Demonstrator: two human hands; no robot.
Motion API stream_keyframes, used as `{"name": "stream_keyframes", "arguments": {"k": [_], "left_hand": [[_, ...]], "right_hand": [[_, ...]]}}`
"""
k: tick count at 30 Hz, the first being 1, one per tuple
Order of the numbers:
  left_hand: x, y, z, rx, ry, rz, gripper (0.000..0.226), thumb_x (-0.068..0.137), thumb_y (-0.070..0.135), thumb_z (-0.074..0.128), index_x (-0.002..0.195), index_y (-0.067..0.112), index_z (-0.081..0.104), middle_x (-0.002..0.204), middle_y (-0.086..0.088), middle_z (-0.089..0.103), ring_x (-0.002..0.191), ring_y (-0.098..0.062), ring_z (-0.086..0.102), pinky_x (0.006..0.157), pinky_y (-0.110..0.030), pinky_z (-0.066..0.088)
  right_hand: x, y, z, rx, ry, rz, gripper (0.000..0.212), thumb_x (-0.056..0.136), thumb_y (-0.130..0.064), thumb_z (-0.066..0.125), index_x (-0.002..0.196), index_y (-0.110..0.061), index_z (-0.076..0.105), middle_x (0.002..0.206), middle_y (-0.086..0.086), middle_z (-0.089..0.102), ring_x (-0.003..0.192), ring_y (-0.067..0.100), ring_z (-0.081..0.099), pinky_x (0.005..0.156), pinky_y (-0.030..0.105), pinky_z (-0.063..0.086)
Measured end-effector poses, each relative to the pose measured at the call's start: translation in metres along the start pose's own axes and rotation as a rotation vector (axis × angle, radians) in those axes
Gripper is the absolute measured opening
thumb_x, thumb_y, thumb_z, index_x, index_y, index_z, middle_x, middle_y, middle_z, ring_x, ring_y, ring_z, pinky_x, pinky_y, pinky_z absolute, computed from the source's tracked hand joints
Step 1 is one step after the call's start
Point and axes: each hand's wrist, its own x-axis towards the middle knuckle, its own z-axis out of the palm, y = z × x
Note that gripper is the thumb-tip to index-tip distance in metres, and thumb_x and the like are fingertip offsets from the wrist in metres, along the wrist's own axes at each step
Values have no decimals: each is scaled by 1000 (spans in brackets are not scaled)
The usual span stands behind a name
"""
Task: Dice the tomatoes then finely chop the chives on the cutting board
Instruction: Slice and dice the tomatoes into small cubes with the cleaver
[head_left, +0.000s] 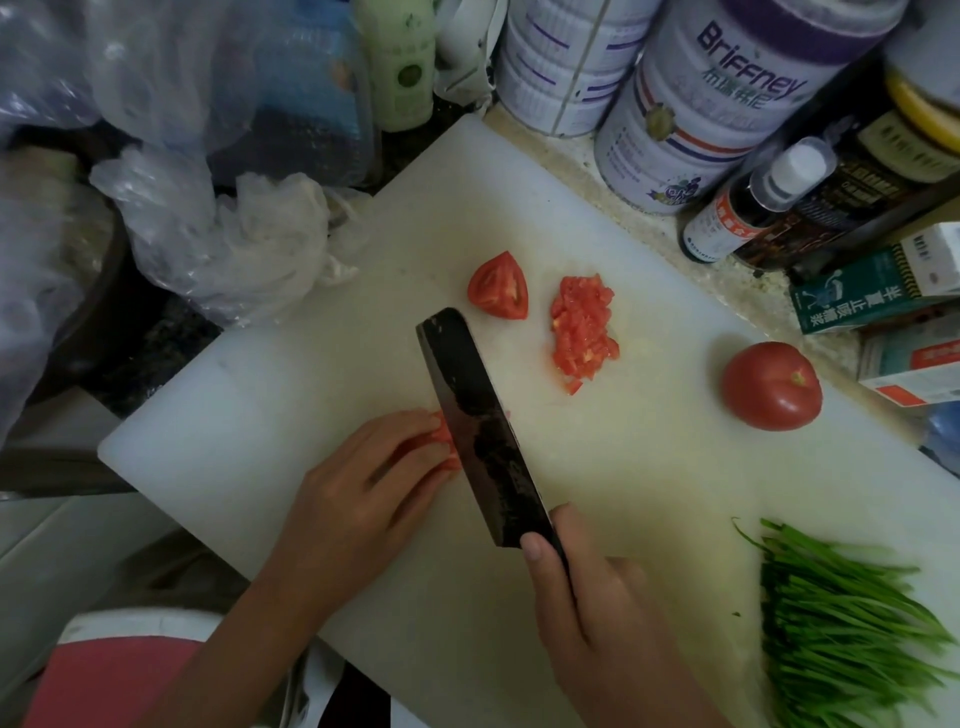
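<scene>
Cutting board (260, 395) on table. Dicing in progress; judged about a third through the tomatoes, chives untouched.

Key relation: the tomato piece (445, 436) being cut lies at the left hand (374, 483) fingertips, toward 2 o'clock from the palm. It touches the left face of the knife (478, 415). The blade's long axis runs from the handle at 5 o'clock to the tip at 11 o'clock, roughly square across the left fingers. The left hand is the nearer one to the piece. From the right hand (587, 597) the piece lies toward 11 o'clock, along the blade.

Left hand: fingers close together, nearly straight, pressing down on the piece. Thumb hidden, so I cannot tell whether it pinches.
Right hand: wrapped round the knife handle, forefinger along the blade's heel.

Other stock: tomato wedge (498, 286) at 12 o'clock from the knife tip. Diced pile (582, 332) just beside it at 3 o'clock. Whole tomato (771, 387) well apart, at the board's 3 o'clock edge. Chives (841, 623) at 5 o'clock, uncut.

Risk: fingertips sit right at the blade.
</scene>
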Motion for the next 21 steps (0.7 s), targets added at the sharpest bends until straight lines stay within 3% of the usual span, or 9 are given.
{"name": "stream_keyframes", "arguments": {"k": [4,9,12,15,18,21], "left_hand": [[-1,0,-2,-67,-23,-54,18,93,17,65,100,3,74,117,-16,63,103,-22,64,93,-30,53],[-1,-1,-1,-40,-9,-26,19,93,14,63,96,-1,75,110,-18,66,102,-28,65,92,-37,53],[1,-1,-1,-35,-1,-16,19,93,13,63,95,-1,76,108,-18,68,102,-30,65,92,-40,53],[1,-2,0,-28,-9,-11,16,92,13,66,96,0,76,108,-17,68,102,-31,66,90,-39,53],[1,-2,0,-20,-25,-4,17,93,13,65,98,1,76,109,-16,68,103,-31,65,93,-36,51],[1,-3,-1,-16,-47,-9,20,95,14,61,99,2,76,110,-15,68,104,-32,65,95,-35,50]], "right_hand": [[-5,0,4,-77,-13,-12,28,79,-67,18,93,-45,28,57,-17,50,47,12,44,42,16,24],[-6,1,11,-116,34,-35,34,81,-70,18,96,-41,29,56,-18,48,46,11,37,42,13,25],[-4,0,17,-185,41,-39,42,87,-72,13,95,-36,34,44,-12,32,44,13,35,38,13,20],[-2,-1,21,-325,45,-37,37,97,-56,15,92,-28,38,46,-14,20,36,15,38,36,18,14],[-1,-3,26,-426,95,-18,37,100,-48,14,90,-24,41,41,-8,33,28,15,38,31,23,20],[-1,-4,31,-508,134,6,40,100,-47,11,92,-23,43,39,-5,42,26,19,40,32,25,17]]}}
